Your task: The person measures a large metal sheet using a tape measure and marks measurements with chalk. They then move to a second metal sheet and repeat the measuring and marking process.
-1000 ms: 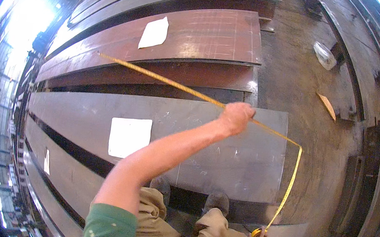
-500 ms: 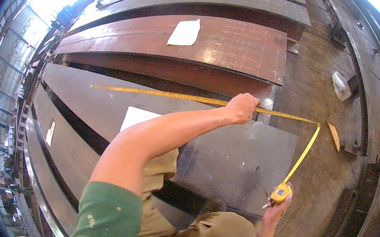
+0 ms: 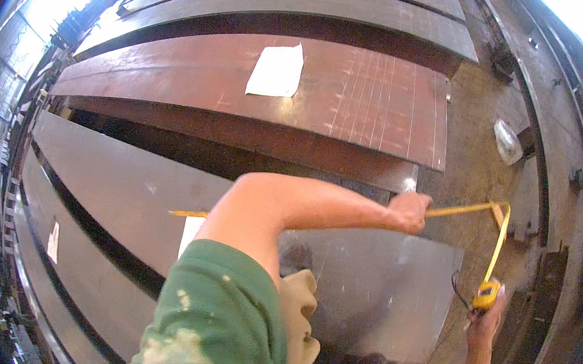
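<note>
My left hand point(image 3: 408, 210) is closed around the yellow tape measure blade point(image 3: 461, 209), reaching over the near grey steel beam point(image 3: 381, 282). The blade's free end shows left of my upper arm; my arm hides its middle stretch. Right of my left hand, the blade runs out past the beam's end and bends sharply down. It leads to the yellow tape measure case point(image 3: 486, 294), gripped in my right hand point(image 3: 485, 324). A dark cord loop hangs beside the case. Faint marks show on the beam's top face.
Beyond lies a reddish-brown steel beam point(image 3: 360, 110) with scribed lines and a white paper sheet point(image 3: 277, 70). More grey beams point(image 3: 314, 12) lie farther back, with dark gaps between. On the floor at right are a clear plastic bag point(image 3: 508, 142) and a wooden piece point(image 3: 499, 215).
Both hands have moved right, the right one also a little upward, carrying the tape along. The blade's free end has shifted right and down. My view has shifted too.
</note>
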The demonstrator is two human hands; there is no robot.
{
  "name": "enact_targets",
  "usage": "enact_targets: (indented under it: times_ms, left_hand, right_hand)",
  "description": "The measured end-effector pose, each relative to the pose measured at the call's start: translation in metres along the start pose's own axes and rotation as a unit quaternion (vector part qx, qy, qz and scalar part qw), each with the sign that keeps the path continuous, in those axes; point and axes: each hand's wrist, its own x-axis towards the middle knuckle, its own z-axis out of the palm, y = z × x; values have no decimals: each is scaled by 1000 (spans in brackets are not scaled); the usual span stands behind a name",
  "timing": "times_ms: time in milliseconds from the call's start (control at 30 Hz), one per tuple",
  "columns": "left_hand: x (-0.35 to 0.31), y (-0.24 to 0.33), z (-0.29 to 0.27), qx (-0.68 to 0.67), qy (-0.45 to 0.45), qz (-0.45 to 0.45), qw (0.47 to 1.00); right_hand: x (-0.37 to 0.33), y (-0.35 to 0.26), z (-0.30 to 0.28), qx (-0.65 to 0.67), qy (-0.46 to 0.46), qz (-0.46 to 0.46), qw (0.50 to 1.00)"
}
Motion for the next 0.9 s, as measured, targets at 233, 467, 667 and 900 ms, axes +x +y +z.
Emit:
enact_targets:
  times_ms: [233, 467, 667, 900]
  left_hand:
    - [2, 45, 4, -266, -84, -48, 959]
    - [-24, 106, 22, -398, -169, 34, 901]
    - [-32, 81, 8, -393, -132, 15, 910]
    - [-36, -22, -44, -357, -96, 75, 926]
  right_hand:
    - [-27, -39, 37, 33, 70, 12, 997]
    - [-37, -88, 108, -25, 108, -103, 989]
    - [-12, -74, 123, 130, 36, -24, 991]
    - [59, -66, 189, 138, -63, 6, 988]
